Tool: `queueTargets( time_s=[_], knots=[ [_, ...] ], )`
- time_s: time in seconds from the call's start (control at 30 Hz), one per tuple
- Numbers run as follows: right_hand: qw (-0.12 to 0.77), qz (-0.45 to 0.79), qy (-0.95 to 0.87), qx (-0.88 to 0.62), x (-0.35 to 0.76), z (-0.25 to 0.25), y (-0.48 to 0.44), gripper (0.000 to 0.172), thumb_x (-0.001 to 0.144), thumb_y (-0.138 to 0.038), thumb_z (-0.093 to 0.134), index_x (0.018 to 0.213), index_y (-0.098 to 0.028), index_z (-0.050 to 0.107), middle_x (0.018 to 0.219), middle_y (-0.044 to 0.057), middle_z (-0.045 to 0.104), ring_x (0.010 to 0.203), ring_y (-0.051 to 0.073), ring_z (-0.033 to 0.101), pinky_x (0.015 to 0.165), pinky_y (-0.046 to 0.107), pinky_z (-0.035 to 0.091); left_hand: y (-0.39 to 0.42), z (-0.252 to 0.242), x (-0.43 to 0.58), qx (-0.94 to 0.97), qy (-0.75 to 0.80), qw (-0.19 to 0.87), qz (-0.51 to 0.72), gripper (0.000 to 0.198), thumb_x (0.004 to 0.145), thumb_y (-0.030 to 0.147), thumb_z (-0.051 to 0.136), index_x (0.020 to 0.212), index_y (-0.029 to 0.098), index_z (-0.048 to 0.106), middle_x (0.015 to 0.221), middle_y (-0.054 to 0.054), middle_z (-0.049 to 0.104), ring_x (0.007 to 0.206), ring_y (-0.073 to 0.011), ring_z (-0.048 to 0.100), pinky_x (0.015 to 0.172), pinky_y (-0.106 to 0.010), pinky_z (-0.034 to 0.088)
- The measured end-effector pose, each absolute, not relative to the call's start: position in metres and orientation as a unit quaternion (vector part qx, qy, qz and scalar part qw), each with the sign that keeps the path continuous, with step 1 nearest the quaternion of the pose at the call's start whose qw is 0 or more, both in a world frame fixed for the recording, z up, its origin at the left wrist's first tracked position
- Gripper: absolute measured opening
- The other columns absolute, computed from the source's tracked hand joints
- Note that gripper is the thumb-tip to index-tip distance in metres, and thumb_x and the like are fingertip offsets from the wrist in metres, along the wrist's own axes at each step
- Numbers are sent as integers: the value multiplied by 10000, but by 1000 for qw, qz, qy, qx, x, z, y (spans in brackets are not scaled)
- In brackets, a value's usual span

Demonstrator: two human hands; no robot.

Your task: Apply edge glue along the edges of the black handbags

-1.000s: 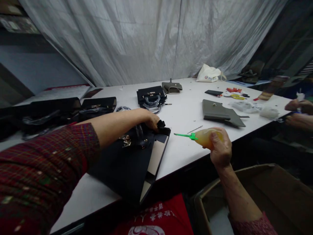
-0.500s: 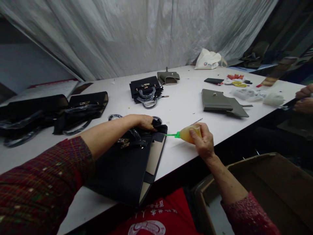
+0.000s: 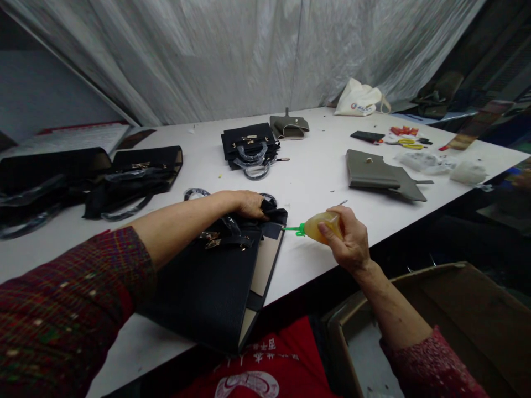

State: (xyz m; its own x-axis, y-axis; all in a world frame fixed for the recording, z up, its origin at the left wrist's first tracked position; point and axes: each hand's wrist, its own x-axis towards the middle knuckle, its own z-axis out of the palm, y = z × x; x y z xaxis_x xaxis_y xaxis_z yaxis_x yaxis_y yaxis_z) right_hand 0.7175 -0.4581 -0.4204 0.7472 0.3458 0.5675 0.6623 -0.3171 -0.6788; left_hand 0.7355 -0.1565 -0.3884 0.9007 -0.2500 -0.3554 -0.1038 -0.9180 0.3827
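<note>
A black handbag (image 3: 207, 287) lies on the table's near edge, its beige side (image 3: 265, 265) facing right and its gold clasp on top. My left hand (image 3: 249, 205) is closed on the bunched black lining (image 3: 274, 213) at the bag's far end. In my right hand (image 3: 352, 240) is a squeeze bottle (image 3: 319, 228) of yellowish liquid, probably glue. Its green nozzle (image 3: 294, 228) points left, the tip at the bag's upper right edge; whether it touches there I cannot tell.
More black handbags (image 3: 145, 171) with plastic-wrapped handles lie at the left, and a stack (image 3: 249, 143) stands behind. Grey-green bag pieces (image 3: 373, 170), yellow-handled scissors (image 3: 410, 145) and a white cloth bag (image 3: 359, 99) are farther right. Below the table's edge is a cardboard box (image 3: 456, 309).
The view has shifted slightly. Both my hands keep nearly the same place on the bag and bottle. Another person's hands at the right edge have mostly moved out of view.
</note>
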Motion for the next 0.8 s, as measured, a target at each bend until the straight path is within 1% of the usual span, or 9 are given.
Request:
queueTargets(
  time_s=[0.07,0.13,0.23,0.33,0.43,0.57,0.7,0.8],
  knots=[
    [474,-189,-321,-798,719,-418,-456,241,928,-419,655,1095,-251,610,933,27,633,720,181,562,704,343,471,-157,-388,735,959,-100,151,-220,239,710,421,689,833,232,766,834,-81,737,691,-224,586,774,-363,484],
    [457,-196,-338,-799,722,-415,-455,236,929,-416,650,1085,-244,607,929,32,634,720,183,565,694,342,476,-158,-385,736,956,-108,125,-241,289,750,439,660,910,224,769,915,-96,748,741,-232,598,799,-367,487],
    [432,-204,-378,-793,728,-409,-455,262,912,-422,664,1077,-228,599,898,28,627,673,169,550,650,333,477,-159,-382,737,951,-120,98,-268,338,791,453,636,1003,220,760,1014,-93,755,811,-222,616,836,-341,492],
    [428,-218,-381,-790,730,-407,-455,279,917,-421,660,1093,-217,588,910,34,626,672,165,557,643,329,484,-160,-380,736,949,-124,78,-278,383,827,468,601,1079,216,741,1085,-90,750,874,-218,632,865,-324,495],
    [428,-222,-372,-793,730,-410,-455,274,927,-424,648,1091,-214,584,918,39,624,681,168,567,645,332,487,-161,-379,735,950,-122,62,-281,405,843,469,580,1110,204,730,1112,-103,745,900,-227,644,871,-328,498],
    [440,-205,-371,-792,730,-413,-455,269,927,-434,652,1079,-221,588,863,19,615,649,160,552,628,323,484,-163,-377,734,951,-121,48,-281,444,851,497,569,1156,209,715,1166,-116,733,937,-237,646,898,-339,497],
    [448,-244,-349,-786,732,-414,-454,277,927,-419,656,1104,-219,583,944,44,631,722,178,583,674,341,500,-164,-375,733,951,-121,43,-281,454,868,524,547,1158,217,712,1184,-112,730,934,-226,646,889,-323,498],
    [433,-226,-363,-793,732,-414,-454,274,927,-419,656,1098,-219,579,930,41,630,695,173,576,657,336,501,-166,-375,733,952,-116,38,-282,461,872,531,547,1161,210,708,1187,-111,730,933,-217,646,893,-312,497]
  ],
)
